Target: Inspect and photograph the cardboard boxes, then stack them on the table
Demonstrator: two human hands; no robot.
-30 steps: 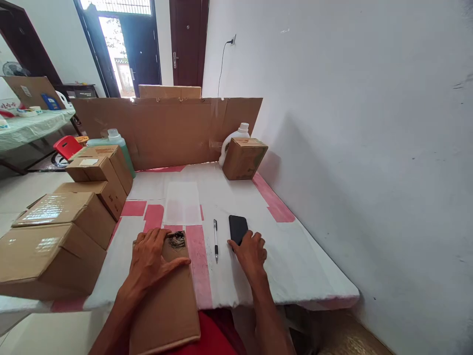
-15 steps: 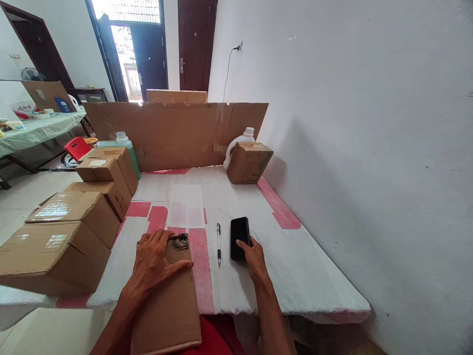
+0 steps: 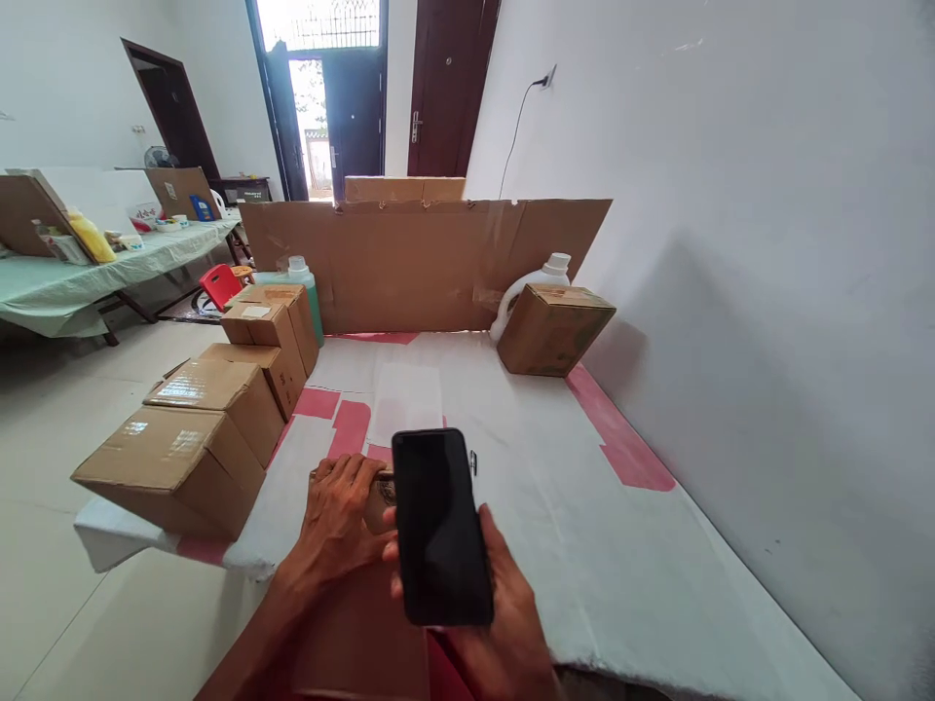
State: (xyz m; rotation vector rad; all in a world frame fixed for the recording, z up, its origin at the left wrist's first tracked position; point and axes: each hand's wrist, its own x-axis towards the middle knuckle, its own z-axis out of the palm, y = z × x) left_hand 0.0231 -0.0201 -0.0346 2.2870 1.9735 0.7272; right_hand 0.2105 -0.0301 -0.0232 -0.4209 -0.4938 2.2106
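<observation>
My right hand (image 3: 504, 594) holds a black smartphone (image 3: 442, 526) up in front of me, its dark screen facing me and its fingers round both sides. My left hand (image 3: 340, 506) grips the far edge of a flat brown cardboard piece (image 3: 365, 633), which slants from the table towards my lap. A black scribble (image 3: 387, 487) shows near that edge, partly behind the phone and fingers. Just right of the phone, the tip of a pen (image 3: 473, 462) sticks out; the rest of the pen is hidden.
Several cardboard boxes (image 3: 197, 448) line the table's left side, with a green jug (image 3: 311, 297) behind them. A box (image 3: 555, 331) stands in front of a white jug (image 3: 526, 282) at the back right. An upright cardboard panel (image 3: 416, 268) spans the back; a wall (image 3: 789, 292) borders the right.
My right hand has picked the smartphone up off the table and brought it left and nearer, over the cardboard piece. My left hand stays at the cardboard's edge. The view has turned left.
</observation>
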